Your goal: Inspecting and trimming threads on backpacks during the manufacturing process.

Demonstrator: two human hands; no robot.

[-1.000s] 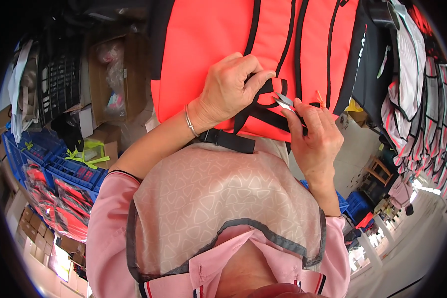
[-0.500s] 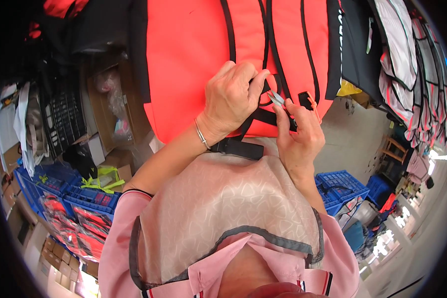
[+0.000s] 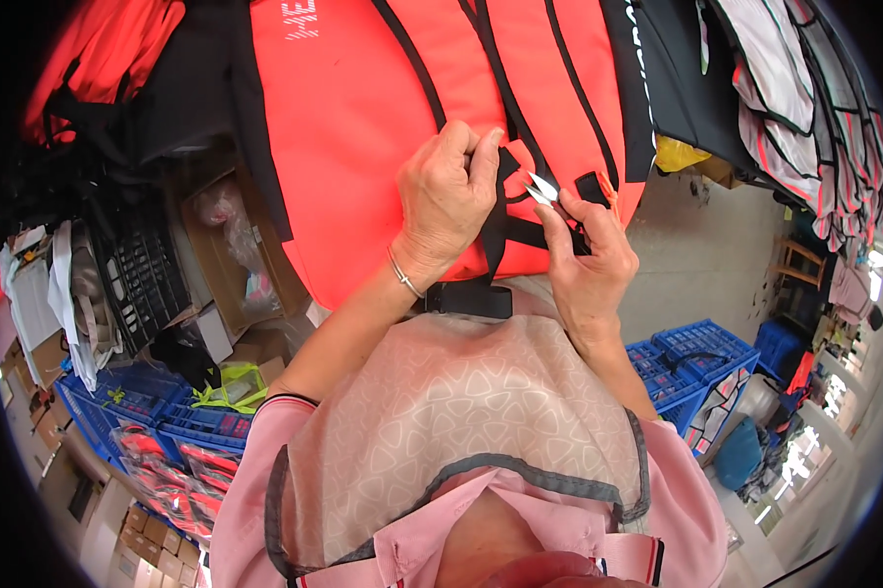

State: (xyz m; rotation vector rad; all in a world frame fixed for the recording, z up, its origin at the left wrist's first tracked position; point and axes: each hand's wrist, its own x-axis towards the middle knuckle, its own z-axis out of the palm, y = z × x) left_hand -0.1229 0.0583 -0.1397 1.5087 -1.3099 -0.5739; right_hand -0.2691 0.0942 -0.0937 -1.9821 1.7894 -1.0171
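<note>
A coral-red backpack (image 3: 343, 147) with black-edged straps lies in front of me, reaching to my lap. My right hand (image 3: 593, 260) grips small thread snips (image 3: 542, 188) between thumb and fingers, near the bag's lower strap. Their pale pointed blades stand apart, aimed up and left. My left hand (image 3: 448, 191) is closed in a pinch on the bag's front, just left of the blades; whatever lies between its fingertips is hidden or too small to name. Under its wrist a wide black strap end (image 3: 469, 300) rests on my lap, over a beige apron (image 3: 441, 402).
Blue plastic crates (image 3: 701, 353) stand on the right, more on the left beside bagged red goods. A cardboard box (image 3: 231, 255) holding clear plastic sits left of the backpack. Grey black-edged pieces (image 3: 775, 78) hang at the far right. Black and red bags lie at upper left.
My left hand has pulled slightly away from the snips. The snips' blades now show more and are spread apart. The backpack appears shifted left in the view.
</note>
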